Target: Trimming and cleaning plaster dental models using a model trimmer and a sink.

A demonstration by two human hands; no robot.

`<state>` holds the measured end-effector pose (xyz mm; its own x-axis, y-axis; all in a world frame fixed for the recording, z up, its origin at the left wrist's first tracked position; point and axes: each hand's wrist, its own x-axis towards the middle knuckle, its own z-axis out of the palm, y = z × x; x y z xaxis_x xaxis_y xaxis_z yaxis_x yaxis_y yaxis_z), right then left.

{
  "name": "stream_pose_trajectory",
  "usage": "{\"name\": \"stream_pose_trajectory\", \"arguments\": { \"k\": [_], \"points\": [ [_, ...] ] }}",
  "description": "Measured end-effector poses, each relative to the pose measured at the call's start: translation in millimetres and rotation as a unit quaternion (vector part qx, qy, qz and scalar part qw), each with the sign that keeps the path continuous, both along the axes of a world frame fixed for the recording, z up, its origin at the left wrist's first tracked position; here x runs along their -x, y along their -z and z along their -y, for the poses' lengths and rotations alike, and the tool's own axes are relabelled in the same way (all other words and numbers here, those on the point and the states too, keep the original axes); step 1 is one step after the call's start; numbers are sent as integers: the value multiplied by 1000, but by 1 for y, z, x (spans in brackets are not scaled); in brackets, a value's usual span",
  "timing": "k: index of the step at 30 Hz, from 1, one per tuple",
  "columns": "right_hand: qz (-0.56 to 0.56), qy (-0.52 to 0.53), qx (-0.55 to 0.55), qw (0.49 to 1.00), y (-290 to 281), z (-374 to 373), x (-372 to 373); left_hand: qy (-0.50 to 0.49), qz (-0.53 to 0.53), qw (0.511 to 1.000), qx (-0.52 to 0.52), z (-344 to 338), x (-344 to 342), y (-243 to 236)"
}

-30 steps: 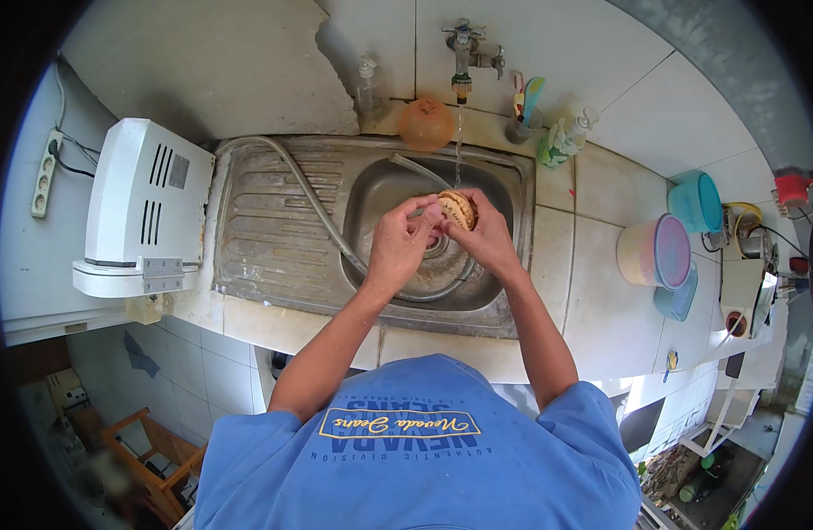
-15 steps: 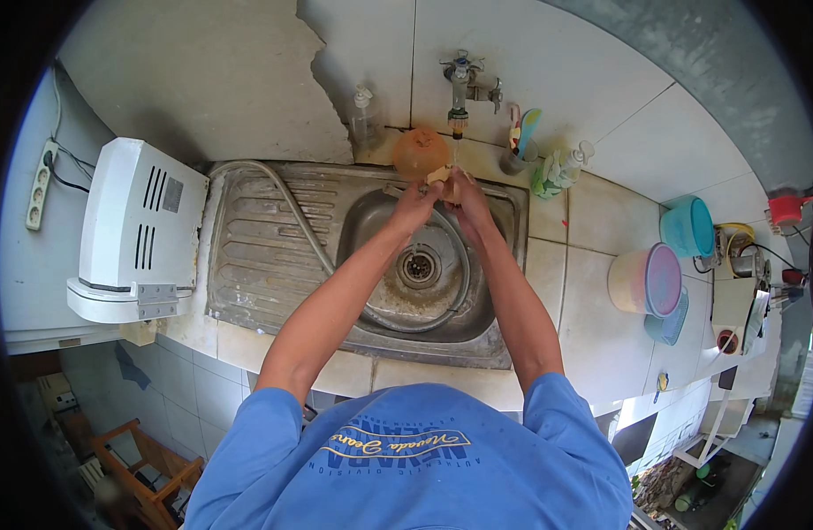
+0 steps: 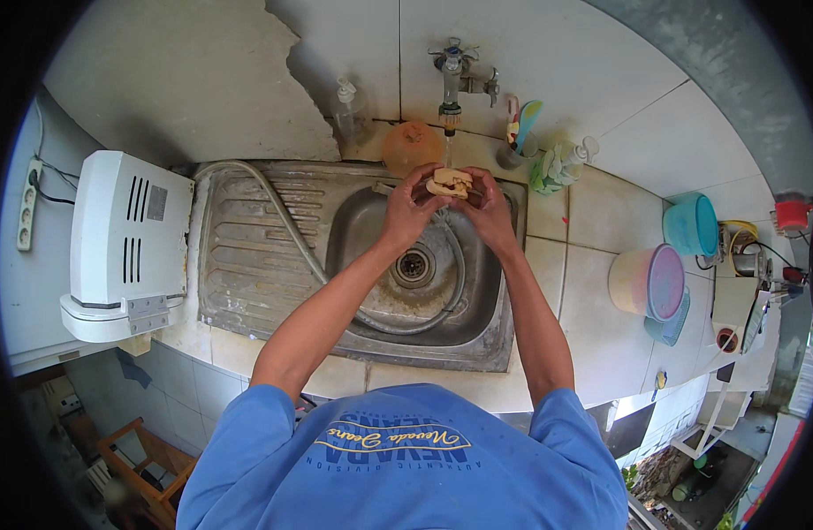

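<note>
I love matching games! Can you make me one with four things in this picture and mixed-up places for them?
Things:
1. Small tan object
2. Hose
3. Tub with a purple lid
4. Tap

Places:
A. On the wall
B. On the counter, right of the sink
C. Between the left hand and right hand
D. Curling into the sink

Pairs: 1-C, 2-D, 3-B, 4-A

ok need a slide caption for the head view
The left hand and right hand hold a small tan object below the tap, over a metal sink.
</note>
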<state>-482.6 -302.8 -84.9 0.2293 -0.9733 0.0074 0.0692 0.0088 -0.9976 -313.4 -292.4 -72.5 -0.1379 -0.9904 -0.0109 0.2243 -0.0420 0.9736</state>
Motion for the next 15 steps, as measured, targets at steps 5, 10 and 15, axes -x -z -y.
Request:
{"name": "stream_pose_trajectory", "arguments": {
  "k": [5, 10, 15],
  "points": [
    [-35, 43, 3, 998, -1, 4, -18, -49, -41, 997, -36, 6, 3, 17],
    [-240, 138, 98, 956, 2, -10, -36, -122, -172, 952, -222, 8, 30, 3],
    [-81, 79, 90, 990, 21, -10, -20, -40, -203, 950, -233, 15, 12, 43]
  ]
}}
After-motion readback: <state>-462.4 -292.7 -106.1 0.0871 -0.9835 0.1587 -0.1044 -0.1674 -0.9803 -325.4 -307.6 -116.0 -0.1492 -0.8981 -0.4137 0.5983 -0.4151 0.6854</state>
